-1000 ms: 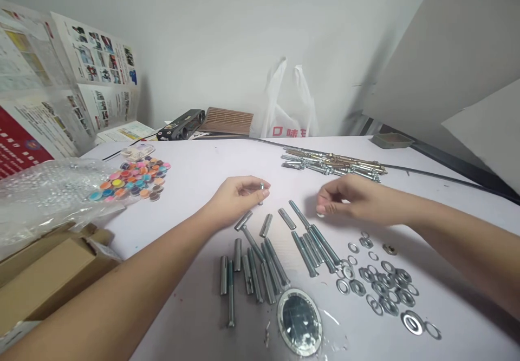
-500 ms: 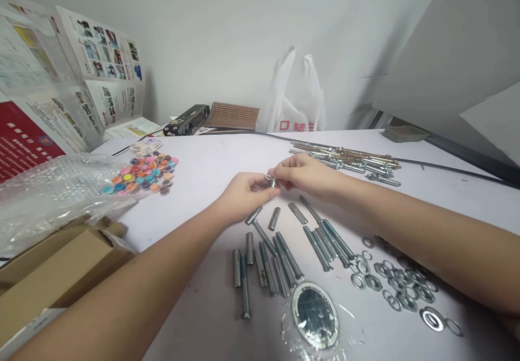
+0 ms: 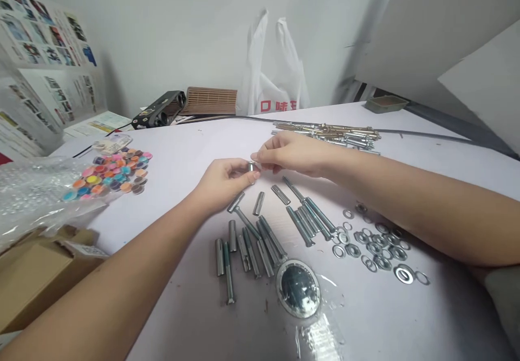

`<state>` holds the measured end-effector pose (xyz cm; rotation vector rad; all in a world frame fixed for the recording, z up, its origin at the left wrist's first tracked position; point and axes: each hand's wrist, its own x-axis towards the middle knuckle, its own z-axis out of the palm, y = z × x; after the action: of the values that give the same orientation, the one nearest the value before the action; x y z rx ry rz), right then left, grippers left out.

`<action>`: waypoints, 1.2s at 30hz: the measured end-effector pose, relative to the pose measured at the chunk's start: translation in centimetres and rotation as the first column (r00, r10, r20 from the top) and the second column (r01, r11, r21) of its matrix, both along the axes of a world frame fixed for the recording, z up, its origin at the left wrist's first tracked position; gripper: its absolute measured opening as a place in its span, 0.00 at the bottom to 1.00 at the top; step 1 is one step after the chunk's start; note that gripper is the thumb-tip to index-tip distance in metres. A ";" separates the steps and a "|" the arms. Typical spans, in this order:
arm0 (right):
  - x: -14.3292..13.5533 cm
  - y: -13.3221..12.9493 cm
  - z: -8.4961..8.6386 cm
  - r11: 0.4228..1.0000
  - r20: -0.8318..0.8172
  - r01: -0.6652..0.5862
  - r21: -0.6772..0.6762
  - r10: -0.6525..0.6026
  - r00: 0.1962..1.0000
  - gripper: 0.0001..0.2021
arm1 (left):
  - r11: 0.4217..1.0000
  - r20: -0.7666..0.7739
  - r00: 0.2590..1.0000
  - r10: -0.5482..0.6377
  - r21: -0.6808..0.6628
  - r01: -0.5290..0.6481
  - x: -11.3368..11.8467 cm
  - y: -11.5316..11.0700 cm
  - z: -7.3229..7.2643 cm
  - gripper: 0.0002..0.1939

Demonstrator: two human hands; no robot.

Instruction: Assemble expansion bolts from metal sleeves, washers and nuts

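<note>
Above the middle of the table, my left hand (image 3: pixel 221 185) is closed, thumb and fingers pinched round a shiny metal expansion bolt (image 3: pixel 251 166); most of its length is hidden in the hand. Bent over the bolt's top end, my right hand (image 3: pixel 282 152) is closed too, fingertips pressed together there. Whatever small part they pinch is too covered to name. Just below the hands lie loose metal sleeves (image 3: pixel 259 203) and cone-ended bolts (image 3: pixel 229 274). Flat washers and hex nuts (image 3: pixel 382 262) are scattered below my right forearm.
Behind my right hand lies a pile of assembled expansion bolts (image 3: pixel 357 133). A round dark disc in clear wrap (image 3: pixel 300 289) sits near the front. Colourful discs (image 3: pixel 117 171), bubble wrap (image 3: pixel 36 188) and a cardboard box (image 3: pixel 44 274) are at left. A white plastic bag (image 3: pixel 272 79) stands behind.
The view has shifted, so everything on the table sits further left and higher. Both hands stay together at the bolt; the ring seen at its top earlier is now mostly covered by the right fingertips.
</note>
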<state>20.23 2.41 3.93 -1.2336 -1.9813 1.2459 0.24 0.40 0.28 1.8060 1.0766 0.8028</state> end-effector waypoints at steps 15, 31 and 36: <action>9.3 -7.6 2.0 1.000 0.397 -0.015 0.011 0.010 0.918 0.12 | 0.998 0.016 0.999 0.052 -0.028 -0.051 0.3 -0.1 0.1 0.17; 10.6 -9.6 0.3 0.971 0.483 -0.179 -0.158 0.234 0.844 0.12 | 1.000 0.013 1.000 0.019 0.011 -0.020 0.2 -0.5 0.2 0.17; 9.2 -9.4 1.3 0.982 0.481 -0.180 -0.060 0.186 0.857 0.12 | 1.000 0.028 1.000 -0.012 0.029 0.011 0.1 -0.4 -0.1 0.14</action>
<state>29.44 -7.02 5.27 -1.5075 -2.5022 1.1089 0.31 0.03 0.22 1.8186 1.0402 0.8380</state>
